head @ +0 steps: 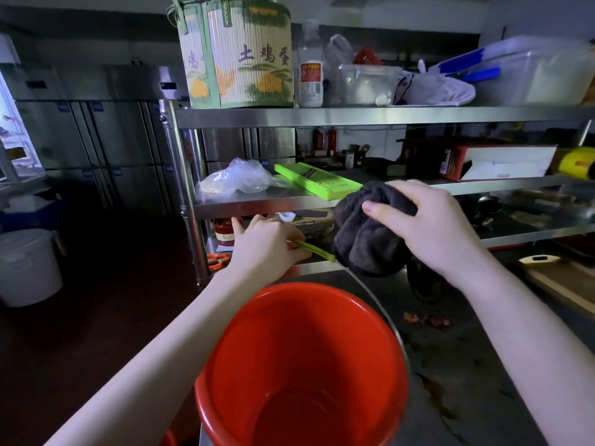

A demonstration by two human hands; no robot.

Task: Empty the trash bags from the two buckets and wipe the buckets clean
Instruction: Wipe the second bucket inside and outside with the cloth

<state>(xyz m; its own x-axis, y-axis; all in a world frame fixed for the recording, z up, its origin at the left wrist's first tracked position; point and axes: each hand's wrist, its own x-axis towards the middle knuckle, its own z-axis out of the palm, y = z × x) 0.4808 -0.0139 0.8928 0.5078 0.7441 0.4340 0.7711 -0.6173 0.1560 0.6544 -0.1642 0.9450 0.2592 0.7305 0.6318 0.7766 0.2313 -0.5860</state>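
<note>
A red plastic bucket point(299, 365) stands empty at the near edge of a steel counter, its mouth facing up toward me. Its thin wire handle arcs up past the right rim to a green grip point(317, 251). My left hand point(269, 244) holds that green grip above and behind the bucket. My right hand point(431, 226) grips a bunched dark grey cloth point(367, 239), held in the air just right of the green grip and above the counter. A sliver of a second red object point(169, 439) shows at the lower left of the bucket.
A steel shelf rack point(354, 115) stands right behind the bucket, loaded with a green slicer point(317, 181), plastic bags, jars and tubs. The counter point(467, 365) to the right carries dark stains and red scraps. A white bucket point(27, 267) stands on the floor at left.
</note>
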